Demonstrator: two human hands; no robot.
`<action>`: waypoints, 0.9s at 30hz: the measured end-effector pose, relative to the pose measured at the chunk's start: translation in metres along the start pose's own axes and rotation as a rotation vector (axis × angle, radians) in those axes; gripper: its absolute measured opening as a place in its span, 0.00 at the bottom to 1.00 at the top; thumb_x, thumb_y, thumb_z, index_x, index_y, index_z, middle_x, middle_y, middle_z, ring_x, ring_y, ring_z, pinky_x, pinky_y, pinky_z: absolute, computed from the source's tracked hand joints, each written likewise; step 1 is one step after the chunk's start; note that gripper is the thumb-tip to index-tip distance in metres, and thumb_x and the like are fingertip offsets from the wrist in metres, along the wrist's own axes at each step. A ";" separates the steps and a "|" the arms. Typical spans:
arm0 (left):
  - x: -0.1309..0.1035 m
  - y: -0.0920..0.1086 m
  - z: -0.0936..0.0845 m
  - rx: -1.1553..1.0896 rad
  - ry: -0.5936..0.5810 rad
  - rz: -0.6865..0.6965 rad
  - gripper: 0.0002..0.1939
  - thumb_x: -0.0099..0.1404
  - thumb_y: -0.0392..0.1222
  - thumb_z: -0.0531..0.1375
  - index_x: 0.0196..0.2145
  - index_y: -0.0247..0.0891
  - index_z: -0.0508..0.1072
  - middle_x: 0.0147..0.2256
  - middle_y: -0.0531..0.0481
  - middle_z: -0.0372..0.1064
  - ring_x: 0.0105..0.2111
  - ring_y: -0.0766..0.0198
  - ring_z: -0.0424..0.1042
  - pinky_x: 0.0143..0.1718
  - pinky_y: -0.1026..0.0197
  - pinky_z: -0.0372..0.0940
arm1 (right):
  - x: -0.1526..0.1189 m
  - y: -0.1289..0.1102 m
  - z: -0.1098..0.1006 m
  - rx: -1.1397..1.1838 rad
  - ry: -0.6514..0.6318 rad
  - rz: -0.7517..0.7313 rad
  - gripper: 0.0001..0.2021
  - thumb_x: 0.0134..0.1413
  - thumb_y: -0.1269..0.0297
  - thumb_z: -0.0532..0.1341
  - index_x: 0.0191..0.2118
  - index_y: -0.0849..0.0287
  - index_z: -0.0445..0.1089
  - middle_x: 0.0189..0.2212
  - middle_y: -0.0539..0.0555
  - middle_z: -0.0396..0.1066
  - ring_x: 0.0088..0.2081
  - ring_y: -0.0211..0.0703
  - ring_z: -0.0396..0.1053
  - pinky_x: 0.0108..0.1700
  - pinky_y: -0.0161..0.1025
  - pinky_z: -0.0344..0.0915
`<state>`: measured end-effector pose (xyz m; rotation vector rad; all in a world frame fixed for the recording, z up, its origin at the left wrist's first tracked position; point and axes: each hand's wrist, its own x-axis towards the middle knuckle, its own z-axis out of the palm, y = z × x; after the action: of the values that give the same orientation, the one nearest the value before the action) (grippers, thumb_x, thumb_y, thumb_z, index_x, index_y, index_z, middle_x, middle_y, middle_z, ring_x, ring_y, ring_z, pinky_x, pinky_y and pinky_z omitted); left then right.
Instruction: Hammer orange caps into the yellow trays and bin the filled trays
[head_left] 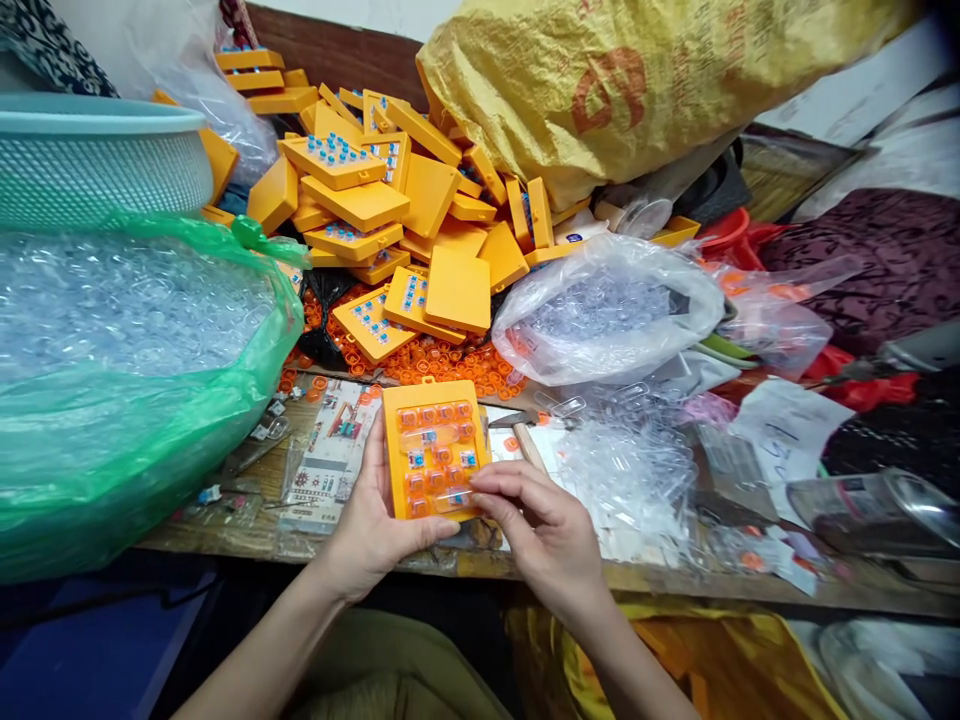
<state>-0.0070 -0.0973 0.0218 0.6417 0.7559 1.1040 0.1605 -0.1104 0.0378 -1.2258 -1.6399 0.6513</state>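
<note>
An orange-yellow plastic tray is tilted up above the table edge, gripped by my left hand with the thumb along its lower front. Rows of orange rings, clear capsule-shaped covers and small blue-and-white pieces fill its recesses. My right hand is at the lower right corner, thumb and forefinger pinched on the end of a clear plastic cover lying over the bottom row. Behind the tray, loose orange rings spread in front of a heap of similar orange-yellow trays.
A green bag of clear parts and a pale blue basket are at left. A white bag of clear pieces, loose clear covers and a jar are at right. A yellow sack stands behind.
</note>
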 end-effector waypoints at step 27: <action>-0.001 -0.003 0.021 -0.035 0.307 0.012 0.50 0.43 0.33 0.72 0.60 0.42 0.53 0.48 0.43 0.72 0.44 0.52 0.75 0.44 0.55 0.72 | 0.154 0.059 -0.083 -0.628 0.112 0.342 0.21 0.51 0.53 0.61 0.47 0.60 0.73 0.51 0.65 0.68 0.56 0.65 0.59 0.54 0.62 0.53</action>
<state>0.0115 -0.1010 0.0325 0.4513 0.9936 1.2398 0.2538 0.0432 0.0790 -1.9867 -1.6047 0.2553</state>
